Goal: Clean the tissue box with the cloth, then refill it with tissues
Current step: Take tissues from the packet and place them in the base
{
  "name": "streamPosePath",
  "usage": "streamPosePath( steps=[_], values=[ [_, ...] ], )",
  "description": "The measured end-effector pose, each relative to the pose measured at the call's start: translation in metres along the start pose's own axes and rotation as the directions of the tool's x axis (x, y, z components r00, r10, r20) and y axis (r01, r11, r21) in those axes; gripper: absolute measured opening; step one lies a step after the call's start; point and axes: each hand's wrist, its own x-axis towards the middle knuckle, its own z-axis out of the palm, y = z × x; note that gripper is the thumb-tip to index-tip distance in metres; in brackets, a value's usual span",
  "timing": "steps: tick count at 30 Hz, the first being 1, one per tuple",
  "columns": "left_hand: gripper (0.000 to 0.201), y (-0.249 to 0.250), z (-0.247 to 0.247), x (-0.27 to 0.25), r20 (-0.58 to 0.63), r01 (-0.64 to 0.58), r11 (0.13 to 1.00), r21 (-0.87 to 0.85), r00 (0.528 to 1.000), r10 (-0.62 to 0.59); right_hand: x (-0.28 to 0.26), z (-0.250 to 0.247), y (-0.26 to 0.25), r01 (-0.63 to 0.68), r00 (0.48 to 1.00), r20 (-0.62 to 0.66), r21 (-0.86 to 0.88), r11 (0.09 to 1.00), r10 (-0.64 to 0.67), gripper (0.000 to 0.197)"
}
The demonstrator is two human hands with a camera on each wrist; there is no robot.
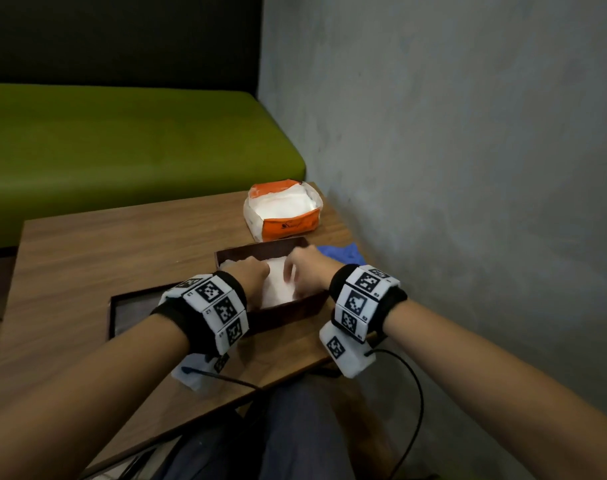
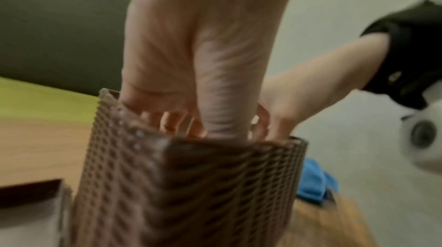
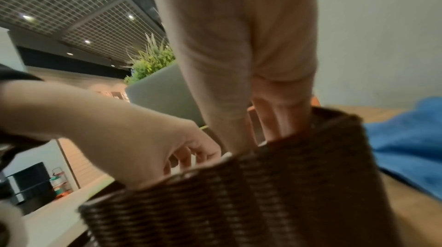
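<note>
On the wooden table (image 1: 87, 244), the box's lid (image 1: 129, 311) lay at left while white tissues (image 1: 278, 285) were pressed into the open woven tissue box (image 1: 288, 311) by the left hand (image 1: 252, 275) and right hand (image 1: 305, 271), fingers curled downward; no pinch could be confirmed. The blue cloth (image 1: 340, 252) lay set aside at right. Refilling appeared under way; levelling the stack and refitting the lid seemed required next.

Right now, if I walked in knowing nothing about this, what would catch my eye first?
Both hands, the left hand and the right hand, reach down into an open brown woven tissue box near the table's right edge, working on the white tissues inside. Behind it sits an opened orange-and-white tissue pack, and a blue cloth lies to the box's right.
</note>
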Motion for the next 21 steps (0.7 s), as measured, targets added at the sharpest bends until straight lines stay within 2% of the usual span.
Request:
streamPosePath(
  steps=[2,4,6,8,9,10,11,13,17,19,21],
  values=[
    [0.042,0.002,-0.004,0.002,0.033,-0.008,1.000,-0.016,0.999,0.009,-0.002,-0.002,0.003,-0.002,0.997,0.082,0.060,0.998,-0.003,0.020],
    [0.039,0.001,-0.020,0.009,-0.023,-0.038,0.993,-0.107,0.999,0.036,0.003,-0.021,0.012,-0.003,0.999,0.046,0.259,0.966,-0.009,0.012],
    [0.036,-0.004,-0.044,0.022,-0.244,-0.100,0.964,-0.246,0.969,0.038,0.016,-0.049,0.027,-0.005,0.992,-0.114,0.375,0.927,0.051,0.013],
    [0.043,-0.008,-0.065,0.039,-0.476,-0.152,0.943,-0.297,0.879,-0.008,0.036,-0.070,0.042,-0.047,0.940,-0.300,0.358,0.933,0.163,0.016],
    [0.052,-0.009,-0.071,0.050,-0.522,-0.135,0.957,-0.258,0.852,-0.021,0.048,-0.076,0.049,-0.093,0.908,-0.365,0.304,0.948,0.206,0.018],
    [0.062,-0.010,-0.074,0.063,-0.512,-0.087,0.976,-0.198,0.858,-0.028,0.061,-0.078,0.054,-0.142,0.883,-0.404,0.254,0.957,0.238,0.019],
    [0.071,-0.011,-0.074,0.075,-0.467,-0.037,0.990,-0.135,0.884,-0.031,0.074,-0.079,0.056,-0.173,0.869,-0.422,0.230,0.958,0.258,0.020],
    [0.081,-0.014,-0.071,0.098,-0.383,0.025,0.998,-0.055,0.923,-0.044,0.099,-0.077,0.057,-0.183,0.876,-0.411,0.200,0.962,0.252,0.021],
    [0.083,-0.025,-0.063,0.134,-0.263,0.050,0.998,-0.026,0.963,-0.055,0.131,-0.069,0.058,-0.184,0.915,-0.354,0.064,0.981,0.195,0.024],
    [0.080,-0.028,-0.061,0.142,-0.203,0.080,0.995,-0.054,0.975,-0.090,0.146,-0.064,0.059,-0.213,0.937,-0.289,-0.018,0.977,0.199,0.035],
    [0.077,-0.029,-0.061,0.146,-0.214,0.081,0.989,-0.123,0.971,-0.106,0.160,-0.058,0.060,-0.258,0.949,-0.211,-0.089,0.962,0.235,0.052]
  ],
)
